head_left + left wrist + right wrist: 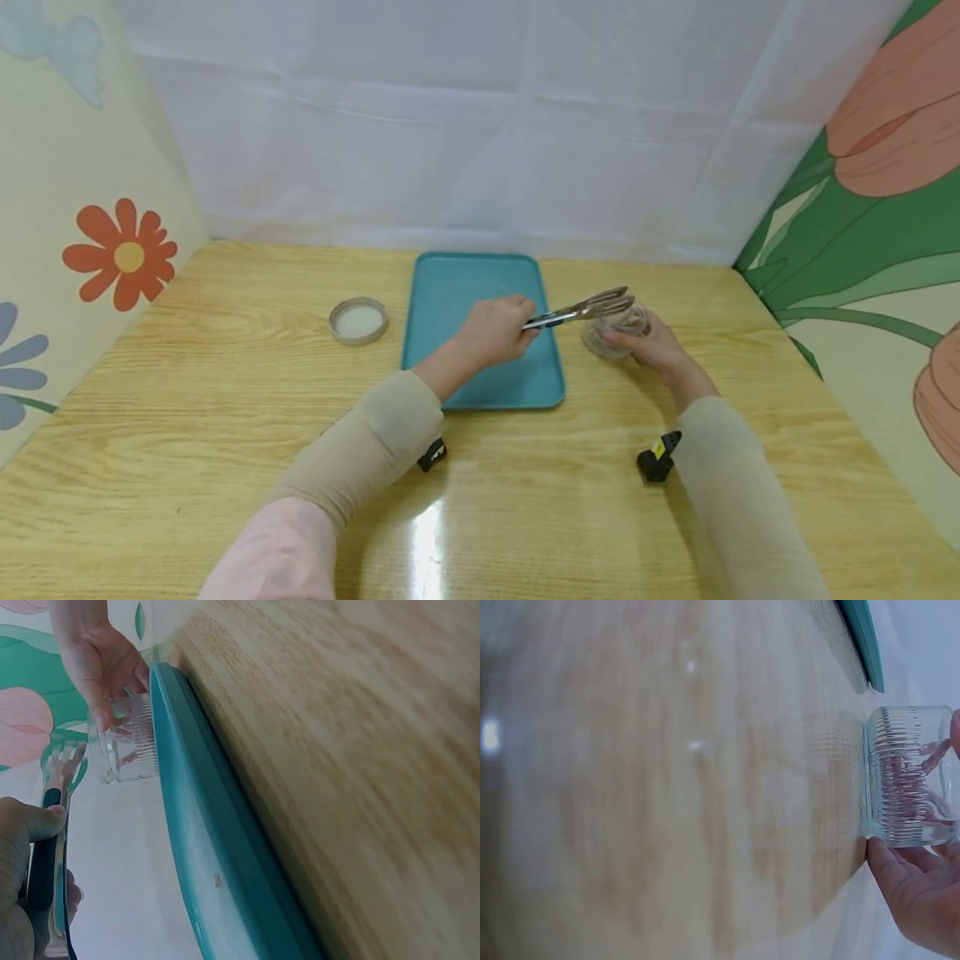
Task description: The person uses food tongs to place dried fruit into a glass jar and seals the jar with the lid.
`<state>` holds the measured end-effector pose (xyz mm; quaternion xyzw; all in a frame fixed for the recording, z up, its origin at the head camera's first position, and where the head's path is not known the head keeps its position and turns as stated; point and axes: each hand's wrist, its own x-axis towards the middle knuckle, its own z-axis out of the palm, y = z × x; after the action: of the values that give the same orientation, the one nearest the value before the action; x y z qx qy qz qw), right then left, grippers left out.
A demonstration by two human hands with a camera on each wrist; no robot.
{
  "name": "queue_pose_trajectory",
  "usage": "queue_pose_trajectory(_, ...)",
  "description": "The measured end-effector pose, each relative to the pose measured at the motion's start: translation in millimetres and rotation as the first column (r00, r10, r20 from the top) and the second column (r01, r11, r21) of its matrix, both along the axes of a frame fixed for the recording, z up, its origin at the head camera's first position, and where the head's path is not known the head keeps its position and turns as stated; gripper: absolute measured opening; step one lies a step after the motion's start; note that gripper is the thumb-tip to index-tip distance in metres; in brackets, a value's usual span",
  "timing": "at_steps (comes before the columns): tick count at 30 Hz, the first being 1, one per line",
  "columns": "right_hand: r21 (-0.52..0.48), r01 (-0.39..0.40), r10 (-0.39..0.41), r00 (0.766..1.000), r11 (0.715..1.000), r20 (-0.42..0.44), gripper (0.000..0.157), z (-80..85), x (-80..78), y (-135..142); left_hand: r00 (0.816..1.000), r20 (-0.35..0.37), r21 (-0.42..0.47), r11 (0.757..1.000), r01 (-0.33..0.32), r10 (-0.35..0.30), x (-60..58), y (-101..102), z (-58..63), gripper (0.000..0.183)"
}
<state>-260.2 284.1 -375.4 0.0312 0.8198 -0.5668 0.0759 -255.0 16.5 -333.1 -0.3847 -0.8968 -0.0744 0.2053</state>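
My left hand (495,329) grips a pair of metal tongs (581,311) by its dark handle, reaching over the blue-green tray (480,279). The tongs' slotted, fork-like heads point right and overlap the mouth of a clear glass jar (609,340) in the head view. With thumb and fingers on its sides, my right hand (660,346) holds that jar, which stands upright on the table. Through the ribbed glass (896,776), reddish-brown pieces show inside. A small reddish bit (217,881) lies on the tray in the left wrist view.
Left of the tray, a round lid (358,322) with a pale inside lies on the wooden table (247,350). White cloth (465,133) hangs behind the table. Painted panels (885,233) flank both sides. Black wrist devices (657,460) stick out below the sleeves.
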Motion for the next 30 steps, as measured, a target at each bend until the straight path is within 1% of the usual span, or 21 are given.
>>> queue_pose_trajectory(5,-0.033,0.009,-0.009,1.0,0.999,-0.009,0.086,-12.0,-9.4,6,1.0,0.02,0.0,1.0,-0.018,0.018,1.8,-1,2.2,0.02)
queue_pose_trajectory(8,-0.052,0.002,-0.002,1.0,0.999,-0.011,0.087,-14.7,-11.7,9,0.999,0.025,0.016,1.0,-0.02,0.019,2.3,-3,3.2,0.02)
queue_pose_trajectory(12,-0.056,-0.009,0.009,1.0,0.998,-0.003,0.085,-10.0,-8.0,7,0.999,0.022,0.034,0.999,-0.025,0.024,2.8,-7,3.8,0.02)
queue_pose_trajectory(15,-0.021,-0.036,0.035,0.999,0.999,-0.018,0.081,-3.2,-1.8,3,1.0,0.011,0.049,0.998,-0.027,0.026,3.4,-12,4.2,0.022)
queue_pose_trajectory(17,-0.003,-0.032,0.032,0.999,0.999,-0.023,0.079,1.4,2.2,0,1.0,0.006,0.061,0.998,-0.026,0.025,4.1,-16,4.8,0.022)
queue_pose_trajectory(20,0.013,-0.025,0.025,0.999,1.0,-0.023,0.079,5.4,5.4,-2,1.0,0.01,0.084,0.996,-0.029,0.028,5.4,-25,6.1,0.024)
queue_pose_trajectory(22,0.003,-0.018,0.018,1.0,1.0,-0.013,0.079,7.0,6.4,-3,0.999,0.032,0.095,0.994,-0.046,0.043,6.8,-32,7.7,0.025)
queue_pose_trajectory(23,0.0,-0.028,0.028,1.0,1.0,-0.013,0.08,7.1,6.2,-3,0.997,0.047,0.1,0.993,-0.058,0.054,7.4,-37,8.5,0.025)
queue_pose_trajectory(24,-0.008,-0.026,0.026,1.0,1.0,-0.009,0.081,7.4,6.2,-3,0.997,0.04,0.103,0.992,-0.07,0.066,8.1,-41,9.0,0.025)
queue_pose_trajectory(26,-0.013,-0.022,0.022,1.0,1.0,-0.001,0.082,7.6,5.8,-3,0.994,0.054,0.107,0.989,-0.104,0.099,8.8,-51,9.9,0.027)
queue_pose_trajectory(30,-0.012,-0.021,0.021,1.0,1.0,0.008,0.086,6.9,5.3,-2,0.988,0.032,0.128,0.98,-0.152,0.149,7.5,-72,8.2,0.028)
